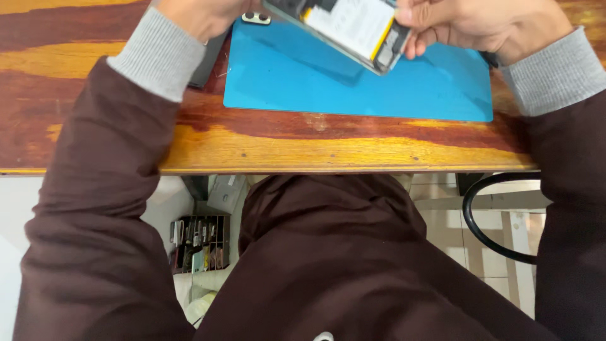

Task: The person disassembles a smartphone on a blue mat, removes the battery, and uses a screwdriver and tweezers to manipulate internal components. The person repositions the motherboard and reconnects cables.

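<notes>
**Inspector:** Now, nearest first. Dark brown sweatshirt, grey cuffs, the person leaning over a varnished wooden bench (265, 148). Under its edge, a small compartmented organiser (201, 243) holding small parts on a pale tiled floor, and the curve of a black chair frame (475, 224).

**Clerk:** And the hands?

**Inspector:** Both are raised over a blue work mat (353, 85). Between them is an opened smartphone (347, 25), back cover off, battery with a yellow edge showing, tilted and clear of the mat. The right hand (480, 24) has its fingers closed on the phone's right end. The left hand (202, 14) is cut off by the frame's top edge; it sits at the phone's left end, but I cannot tell how it grips.

**Clerk:** Risk?

**Inspector:** In my judgement, a drop. The phone hangs tilted in the air, with only one hold confirmed; a slip would land the exposed battery side on the mat or the bench.

**Clerk:** Anything beyond?

**Inspector:** A detached camera-lens piece (256, 18) lies at the mat's far left corner, and a dark flat slab (207, 63) is partly hidden under the left cuff.
</notes>
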